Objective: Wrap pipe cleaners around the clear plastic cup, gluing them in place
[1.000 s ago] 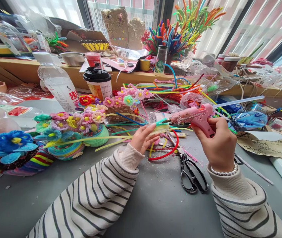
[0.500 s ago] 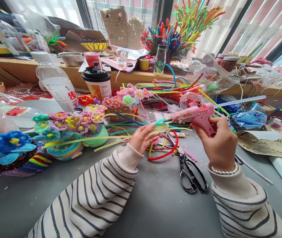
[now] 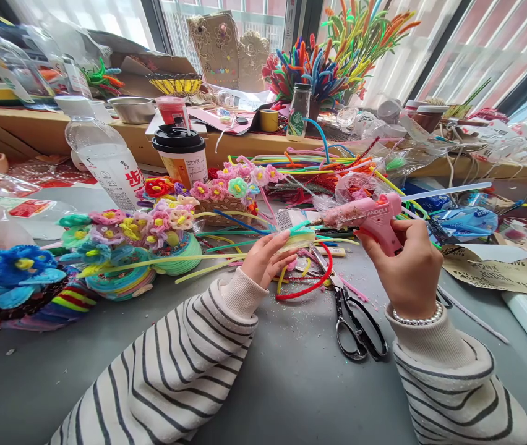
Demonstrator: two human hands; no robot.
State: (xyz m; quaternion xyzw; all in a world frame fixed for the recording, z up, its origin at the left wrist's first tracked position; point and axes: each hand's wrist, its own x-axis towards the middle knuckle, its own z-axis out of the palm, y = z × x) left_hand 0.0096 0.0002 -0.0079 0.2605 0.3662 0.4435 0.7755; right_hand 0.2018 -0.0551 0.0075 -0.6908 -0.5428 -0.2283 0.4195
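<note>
My right hand is wrapped round the handle of a pink glue gun, a pale glue stick jutting from its back. The gun's nozzle points left and meets a small teal piece at the fingertips of my left hand. Thumb and forefinger of that hand pinch the teal piece. Below the nozzle, a red pipe cleaner curves over the grey table. Black-handled scissors lie between my hands, handles towards me.
Pipe-cleaner flowers in round pots stand at the left, before a water bottle and a lidded cup. Behind lie bundled pipe cleaners. A paper packet lies at the right.
The glue gun and my right hand have shifted very slightly left. My left hand keeps its pinch in nearly the same spot.
</note>
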